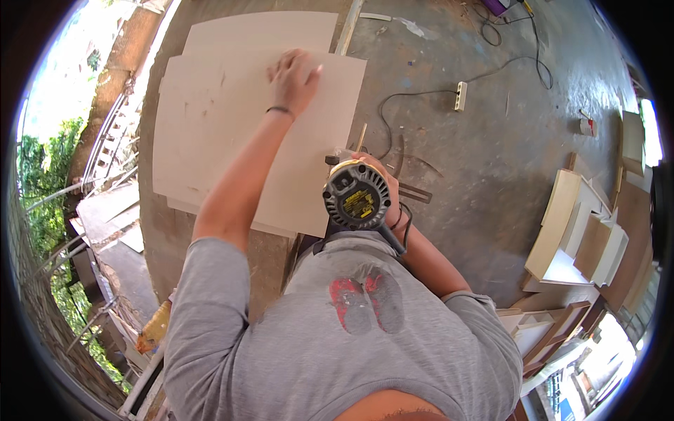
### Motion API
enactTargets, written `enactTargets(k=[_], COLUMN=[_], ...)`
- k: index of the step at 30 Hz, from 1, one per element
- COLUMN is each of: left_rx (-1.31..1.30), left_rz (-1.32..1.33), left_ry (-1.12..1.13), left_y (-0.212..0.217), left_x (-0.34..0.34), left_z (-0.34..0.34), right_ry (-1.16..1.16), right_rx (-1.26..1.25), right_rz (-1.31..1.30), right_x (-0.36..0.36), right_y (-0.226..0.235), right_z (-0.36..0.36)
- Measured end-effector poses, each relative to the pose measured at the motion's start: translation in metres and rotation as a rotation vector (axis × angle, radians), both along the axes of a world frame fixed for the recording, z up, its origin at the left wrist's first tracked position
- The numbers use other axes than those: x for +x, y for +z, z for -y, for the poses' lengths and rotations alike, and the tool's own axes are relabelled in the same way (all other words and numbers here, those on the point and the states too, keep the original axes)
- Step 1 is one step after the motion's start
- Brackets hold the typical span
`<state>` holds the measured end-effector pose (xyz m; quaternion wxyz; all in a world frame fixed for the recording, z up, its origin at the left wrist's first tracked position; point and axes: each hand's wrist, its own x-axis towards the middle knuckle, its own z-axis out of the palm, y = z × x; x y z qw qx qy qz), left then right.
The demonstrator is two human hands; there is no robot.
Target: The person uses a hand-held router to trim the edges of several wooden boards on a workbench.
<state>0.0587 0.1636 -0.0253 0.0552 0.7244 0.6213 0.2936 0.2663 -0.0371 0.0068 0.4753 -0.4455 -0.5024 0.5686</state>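
Note:
My left hand rests on the upper part of a large pale board, fingers apart and holding nothing. A dark band circles that wrist. Close to my body, my right hand is wrapped round the far right side of a corded power tool that looks like a router. Its round, vented grey and black motor end with a yellow label faces up. The tool stands at the board's near right edge; its underside is hidden. From its near side a thick black cord sleeve leads out.
More pale sheets lie beneath the board. On the concrete floor, a black cable runs to a white power strip. Curved dark offcuts lie right of the tool. A paint-stained can and wooden box frames stand farther right.

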Motion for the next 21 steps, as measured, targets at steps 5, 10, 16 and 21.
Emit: enactTargets(k=[5,10,16,21], left_rx=[-0.178,-0.220,-0.228,-0.237], left_rz=[-0.193,-0.247,-0.274,-0.273], left_ry=[0.220,0.224,0.225,0.227], left_y=[0.003,0.010,0.012,0.012], left_x=[-0.045,-0.045,-0.044,-0.042], left_z=[0.068,0.078,0.080,0.080], right_ry=[0.065,0.063,0.152,0.054], right_rx=[0.137,0.013,0.351,0.530], right_rz=[0.090,0.124,0.552,0.549], right_x=[-0.006,0.003,0.008,0.008], right_y=[0.003,-0.033,-0.013,0.033], right_z=[-0.010,-0.017,-0.079,-0.151])
